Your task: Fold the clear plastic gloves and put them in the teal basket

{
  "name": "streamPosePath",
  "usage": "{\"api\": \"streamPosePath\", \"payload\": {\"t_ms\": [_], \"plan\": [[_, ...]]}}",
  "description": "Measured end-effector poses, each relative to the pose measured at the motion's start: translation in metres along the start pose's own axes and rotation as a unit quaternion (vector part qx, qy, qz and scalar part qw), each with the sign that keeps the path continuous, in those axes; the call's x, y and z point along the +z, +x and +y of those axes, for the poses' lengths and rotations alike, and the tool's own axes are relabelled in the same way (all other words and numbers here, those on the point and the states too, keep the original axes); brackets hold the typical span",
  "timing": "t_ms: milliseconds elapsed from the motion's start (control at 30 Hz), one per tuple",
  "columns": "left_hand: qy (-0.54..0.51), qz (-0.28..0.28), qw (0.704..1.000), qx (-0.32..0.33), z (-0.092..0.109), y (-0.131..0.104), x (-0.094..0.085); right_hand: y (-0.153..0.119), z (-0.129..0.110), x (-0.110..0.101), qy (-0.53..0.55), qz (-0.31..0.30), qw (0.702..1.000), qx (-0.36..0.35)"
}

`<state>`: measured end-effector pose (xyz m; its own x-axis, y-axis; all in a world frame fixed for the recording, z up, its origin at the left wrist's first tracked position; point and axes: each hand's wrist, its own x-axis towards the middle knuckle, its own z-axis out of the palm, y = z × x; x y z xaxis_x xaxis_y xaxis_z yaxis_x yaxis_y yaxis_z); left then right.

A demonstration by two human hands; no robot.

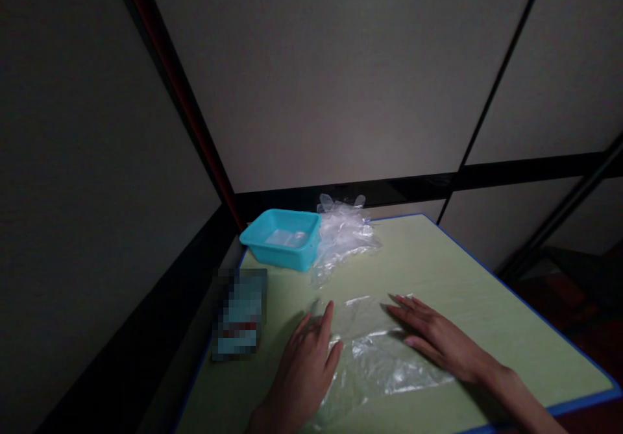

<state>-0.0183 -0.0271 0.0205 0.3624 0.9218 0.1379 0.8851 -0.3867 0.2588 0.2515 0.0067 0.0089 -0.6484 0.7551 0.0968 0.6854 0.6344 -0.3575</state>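
A thin, clear plastic piece point(384, 362), wrinkled along its near part, lies spread on the table in front of me; its exact kind is hard to tell. At its left edge rests my left hand point(309, 362), fingers apart and index stretched forward. My right hand point(438, 337) lies nearly flat over the right side of the plastic, fingers extended. Neither hand grips anything. Beyond them is a loose pile of clear disposable plastic gloves point(343, 233), some finger shapes sticking up. It sits against a turquoise plastic basket point(309, 255), which has some clear plastic inside.
The pale green table point(413, 265) has blue edging and stands against light cabinet panels point(341, 84) with dark trim. A blurred-out flat object point(241, 317) lies along the left table edge. Dark items point(569, 285) are on the floor side at right.
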Motion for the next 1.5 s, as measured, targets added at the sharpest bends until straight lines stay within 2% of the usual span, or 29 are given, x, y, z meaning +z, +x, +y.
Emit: {"api": "streamPosePath", "payload": {"t_ms": [167,333,433,500,600,700,767,833,900,967,1067,1133,1200,1267,1333,1400,1500], "plan": [[0.029,-0.023,0.999,0.025,0.004,0.021,0.007,-0.022,0.004,0.003,-0.018,-0.009,0.999,0.031],[0.032,-0.056,0.994,0.085,0.000,0.064,0.012,-0.049,-0.008,0.009,-0.060,0.014,0.997,0.055],[0.032,-0.065,0.991,0.113,0.003,0.087,0.011,-0.057,-0.021,0.015,-0.086,0.045,0.995,0.026],[0.036,-0.059,0.990,0.120,0.009,0.092,0.007,-0.058,-0.030,0.017,-0.093,0.049,0.994,-0.022],[0.029,-0.048,0.991,0.121,0.026,0.072,0.000,-0.054,-0.038,0.012,-0.086,0.028,0.993,-0.080],[-0.017,-0.090,0.985,0.145,0.049,0.033,0.003,-0.048,-0.034,0.001,-0.078,0.031,0.996,-0.033],[-0.057,-0.112,0.978,0.168,0.061,0.011,0.012,-0.044,-0.028,-0.006,-0.072,0.040,0.997,0.005],[-0.081,-0.118,0.973,0.182,0.068,-0.002,0.024,-0.042,-0.023,-0.012,-0.067,0.046,0.997,0.021],[-0.093,-0.127,0.967,0.201,0.068,-0.005,0.033,-0.040,-0.021,-0.016,-0.063,0.048,0.997,0.026],[-0.102,-0.144,0.956,0.236,0.065,-0.002,0.034,-0.040,-0.021,-0.018,-0.059,0.049,0.997,0.028],[-0.114,-0.176,0.926,0.315,0.055,0.006,0.023,-0.041,-0.021,-0.018,-0.051,0.053,0.997,0.036],[-0.116,-0.183,0.916,0.339,0.046,0.012,0.012,-0.038,-0.018,-0.015,-0.043,0.064,0.996,0.051],[-0.107,-0.151,0.944,0.275,0.038,0.017,0.006,-0.033,-0.013,-0.010,-0.035,0.078,0.994,0.073],[-0.085,-0.100,0.980,0.148,0.031,0.022,0.006,-0.025,-0.008,-0.005,-0.036,0.088,0.991,0.093],[-0.057,-0.070,0.995,0.051,0.027,0.025,0.012,-0.016,-0.004,0.002,-0.042,0.084,0.991,0.099],[-0.027,-0.068,0.997,0.021,0.026,0.026,0.020,-0.008,-0.001,0.008,-0.047,0.065,0.992,0.098],[0.009,-0.068,0.998,0.017,0.029,0.024,0.031,-0.001,0.003,0.016,-0.051,0.032,0.993,0.102]]}}
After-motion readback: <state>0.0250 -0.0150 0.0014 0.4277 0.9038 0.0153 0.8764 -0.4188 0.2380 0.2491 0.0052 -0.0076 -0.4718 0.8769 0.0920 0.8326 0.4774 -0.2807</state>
